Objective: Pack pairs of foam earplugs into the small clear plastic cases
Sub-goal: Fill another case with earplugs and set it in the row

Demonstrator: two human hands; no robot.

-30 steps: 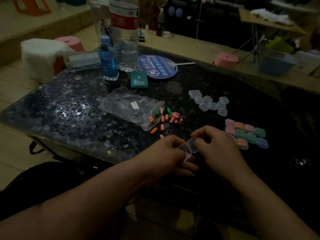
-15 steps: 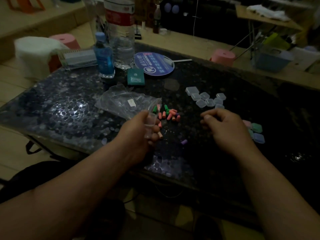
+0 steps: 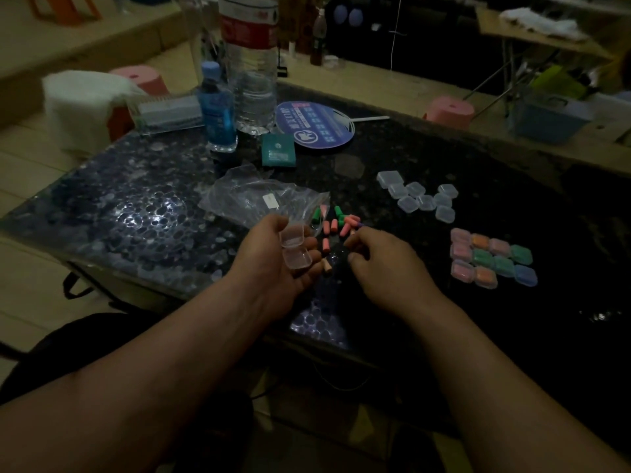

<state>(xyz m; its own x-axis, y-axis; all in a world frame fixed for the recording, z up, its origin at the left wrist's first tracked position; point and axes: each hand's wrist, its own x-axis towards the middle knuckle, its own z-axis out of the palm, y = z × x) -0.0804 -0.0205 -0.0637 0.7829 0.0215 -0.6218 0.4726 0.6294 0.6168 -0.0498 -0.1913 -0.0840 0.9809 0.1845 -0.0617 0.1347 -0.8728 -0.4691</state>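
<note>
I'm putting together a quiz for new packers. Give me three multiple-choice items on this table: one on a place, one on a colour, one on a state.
1. Where on the table do the filled cases lie?
A. at its far left corner
B. on its right, nearer the person than the empty cases
C. in the middle, stacked in a tower

2. What colour is the small bottle?
A. blue
B. red
C. yellow

3. How is the clear case in the left hand?
A. snapped shut
B. open
C. crushed flat

Answers:
1. B, the coloured group sits on the right, nearer than the clear ones.
2. A, its cap and body are blue.
3. B, both halves lie spread apart on the fingers.
</note>
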